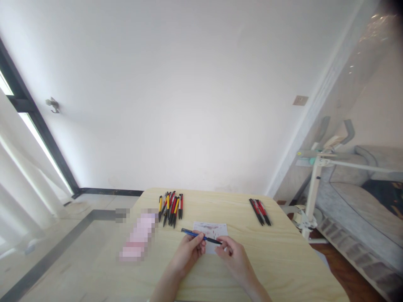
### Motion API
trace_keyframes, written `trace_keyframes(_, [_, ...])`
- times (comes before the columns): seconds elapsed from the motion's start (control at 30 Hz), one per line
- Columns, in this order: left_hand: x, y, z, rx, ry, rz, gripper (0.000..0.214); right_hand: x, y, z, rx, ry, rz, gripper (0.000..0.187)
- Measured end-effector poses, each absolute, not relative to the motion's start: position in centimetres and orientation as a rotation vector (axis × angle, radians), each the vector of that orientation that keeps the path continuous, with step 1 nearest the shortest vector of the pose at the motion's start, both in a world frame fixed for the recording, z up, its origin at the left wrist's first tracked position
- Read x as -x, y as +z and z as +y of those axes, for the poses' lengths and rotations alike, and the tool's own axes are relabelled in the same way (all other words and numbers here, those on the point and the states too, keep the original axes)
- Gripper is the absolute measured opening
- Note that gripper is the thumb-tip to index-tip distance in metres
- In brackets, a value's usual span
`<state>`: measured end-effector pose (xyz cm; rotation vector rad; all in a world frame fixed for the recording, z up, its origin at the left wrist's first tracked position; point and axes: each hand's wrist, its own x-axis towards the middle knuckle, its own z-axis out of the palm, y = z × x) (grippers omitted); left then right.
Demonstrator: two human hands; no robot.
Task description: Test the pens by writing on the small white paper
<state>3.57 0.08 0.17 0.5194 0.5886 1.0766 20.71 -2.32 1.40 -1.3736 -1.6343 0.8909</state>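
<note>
My left hand (190, 248) pinches a blue and black pen (192, 233) around its barrel, a little above the table. The pen slants down to the right, its black end reaching the fingertips of my right hand (232, 253). Those fingers are closed around that end. Beneath both hands lies a sheet of white paper (217, 228) with dark and reddish marks, partly covered by the fingers.
Red, yellow, black and grey pens (171, 207) lie in a loose group at the table's back left. Several red and black pens (260, 212) rest at the back right. A blurred pink patch (140, 235) borders the wooden table (277, 260) on the left. The wall (201, 105) stands behind.
</note>
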Motion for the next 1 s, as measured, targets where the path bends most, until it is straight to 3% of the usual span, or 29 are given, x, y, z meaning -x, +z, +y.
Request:
trace_keyframes(0.47, [-3.71, 0.45, 0.07, -0.534, 1.077, 0.607, 0.020, -20.78, 1.55, -1.95, 1.345, 0.675, -1.710, 0.019])
trace_keyframes(1.0, [-3.88, -0.05, 0.13, -0.574, 1.119, 0.668, 0.024, -20.68, 2.07, -2.31, 1.354, 0.677, -1.734, 0.028])
